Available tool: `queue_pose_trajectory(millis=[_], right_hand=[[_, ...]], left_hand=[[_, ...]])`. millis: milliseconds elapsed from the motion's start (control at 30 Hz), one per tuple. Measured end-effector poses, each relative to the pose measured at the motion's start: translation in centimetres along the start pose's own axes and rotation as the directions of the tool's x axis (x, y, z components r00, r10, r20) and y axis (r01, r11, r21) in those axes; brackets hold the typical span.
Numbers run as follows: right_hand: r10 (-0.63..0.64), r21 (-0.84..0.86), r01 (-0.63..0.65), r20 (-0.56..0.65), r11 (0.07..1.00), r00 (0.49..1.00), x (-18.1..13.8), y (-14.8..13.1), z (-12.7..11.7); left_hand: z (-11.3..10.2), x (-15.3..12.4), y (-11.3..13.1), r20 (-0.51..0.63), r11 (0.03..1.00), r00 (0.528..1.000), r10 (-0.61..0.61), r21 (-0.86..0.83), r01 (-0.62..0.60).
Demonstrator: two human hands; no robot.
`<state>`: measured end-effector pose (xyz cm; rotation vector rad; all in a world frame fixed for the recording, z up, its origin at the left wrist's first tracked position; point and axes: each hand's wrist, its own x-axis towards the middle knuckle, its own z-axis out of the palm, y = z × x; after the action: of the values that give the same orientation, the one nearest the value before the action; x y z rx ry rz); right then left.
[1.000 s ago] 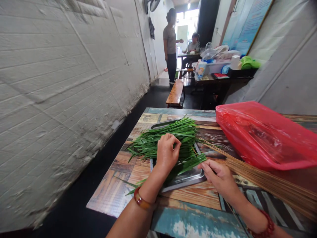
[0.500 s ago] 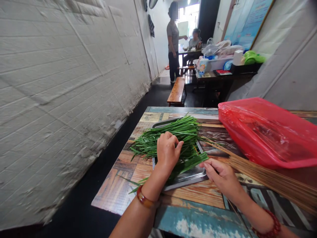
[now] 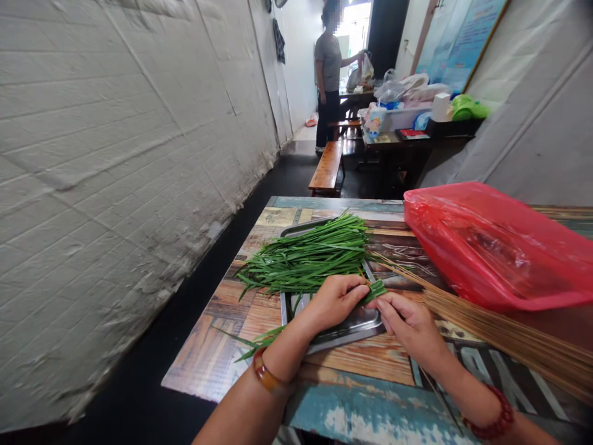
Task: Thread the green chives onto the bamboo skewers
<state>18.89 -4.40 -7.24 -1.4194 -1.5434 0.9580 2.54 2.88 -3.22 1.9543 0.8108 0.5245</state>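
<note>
Bench (image 3: 204, 352), lower centre | left hand (image 3: 340, 301): grip closed round greens (image 3: 378, 289) | right hand (image 3: 407, 318): grip pinching their ends | risk: slack left grip could let greens splay

The left hand (image 3: 337, 301) hides much of the leaf bundle (image 3: 378, 290); beyond the right hand (image 3: 410, 319), the frame edge crops the red bag (image 3: 491, 253) and skewers (image 3: 498, 334).

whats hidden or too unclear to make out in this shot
All in the head view:
Rest of the held bunch: covered by the left hand
Much of the metal tray: under the green leaves
Right ends of the sticks: cut off by the picture edge
Lettering on the wall poster: too small, blurred
</note>
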Motion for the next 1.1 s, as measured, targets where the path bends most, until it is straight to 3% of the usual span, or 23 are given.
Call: queue_pose_trajectory(millis=[300,533,967,1033,1100], right_hand=[[-0.030,-0.066,0.025,-0.076,0.997,0.997,0.1,0.0,0.1],[-0.072,-0.136,0.060,-0.084,0.989,0.994,0.1,-0.2,0.0],[-0.032,-0.133,0.025,-0.049,0.991,0.998,0.2,0.1,0.3],[-0.017,-0.139,0.009,-0.059,0.990,0.998,0.3,0.3,0.3],[-0.008,-0.147,-0.002,-0.067,0.989,0.998,0.3,0.5,0.4]], left_hand=[[-0.1,0.0,-0.3,-0.143,1.000,0.990,-0.017,-0.009,0.016],[0.1,0.1,-0.1,-0.103,0.991,0.995,0.019,0.135,-0.005],[0.2,0.2,-0.4,-0.037,0.986,0.999,-0.001,0.164,0.007],[-0.2,0.1,-0.7,-0.083,0.982,0.996,0.038,0.189,-0.021],[-0.7,0.1,-1.1,-0.213,0.965,0.974,0.076,0.263,-0.018]])
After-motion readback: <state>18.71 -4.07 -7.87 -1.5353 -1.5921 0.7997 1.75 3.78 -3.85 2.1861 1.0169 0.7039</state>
